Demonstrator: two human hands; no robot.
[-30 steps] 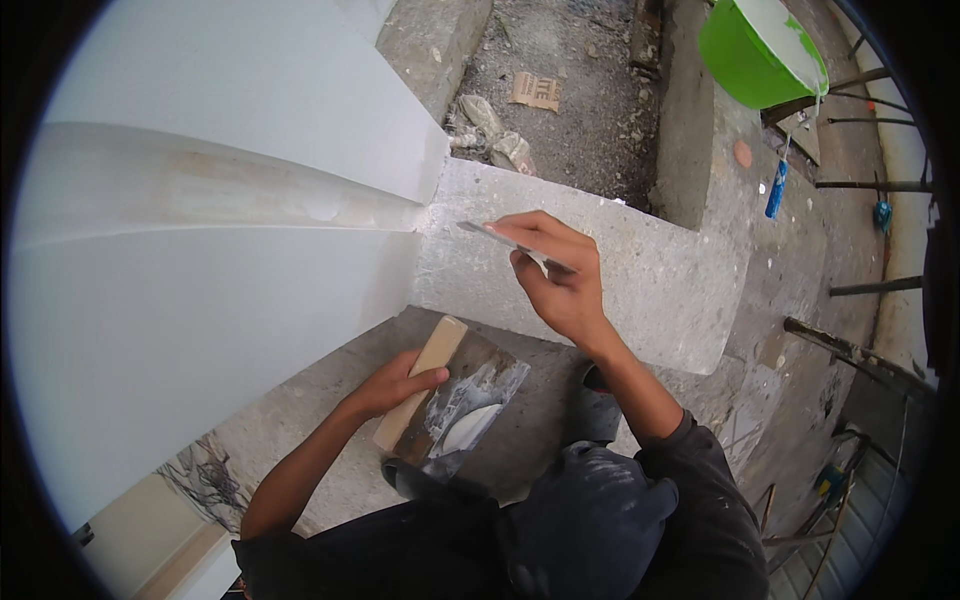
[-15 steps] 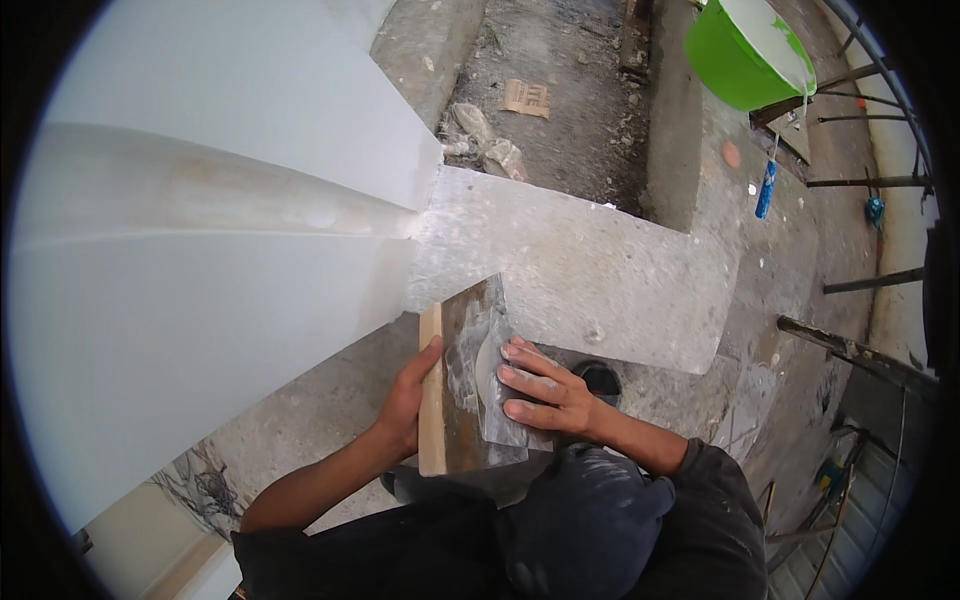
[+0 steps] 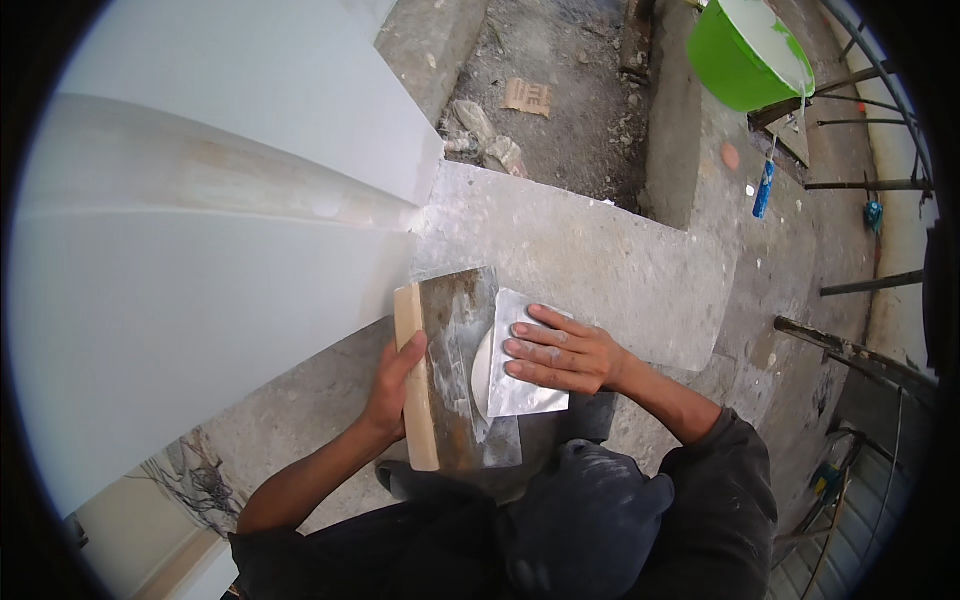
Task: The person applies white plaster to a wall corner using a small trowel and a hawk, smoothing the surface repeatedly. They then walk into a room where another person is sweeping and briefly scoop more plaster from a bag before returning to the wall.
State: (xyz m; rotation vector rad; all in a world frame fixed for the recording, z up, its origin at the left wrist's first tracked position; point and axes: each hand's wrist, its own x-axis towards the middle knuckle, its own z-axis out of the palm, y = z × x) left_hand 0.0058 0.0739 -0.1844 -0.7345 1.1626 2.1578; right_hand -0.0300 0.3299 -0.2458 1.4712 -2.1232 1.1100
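Observation:
My left hand [image 3: 392, 390] grips the pale wooden edge of a wide putty knife [image 3: 414, 400], thumb on top. Its dark metal blade is smeared with white and points to the right. Under my right hand [image 3: 575, 350] is a smaller, shiny rectangular metal scraper [image 3: 528, 402], fingers laid across its upper face. The thumb is hidden beneath. A rounded lump of white putty [image 3: 482, 375] shows on the wide blade along the scraper's left edge. Both tools are held in front of my body, above the floor.
A white wall [image 3: 220, 300] with a rounded groove stands at left. Ahead lies a pale concrete ledge [image 3: 600, 270]. A green bucket [image 3: 735, 65] with white inside is at the upper right, near a blue-handled tool [image 3: 764, 190]. Metal bars [image 3: 870, 282] line the right; tangled wires [image 3: 195, 480] lie lower left.
The wide putty knife has shifted slightly left and turned more upright. My right hand and its scraper have moved a little right, uncovering more of the wide blade, and the scraper's face now shows brighter.

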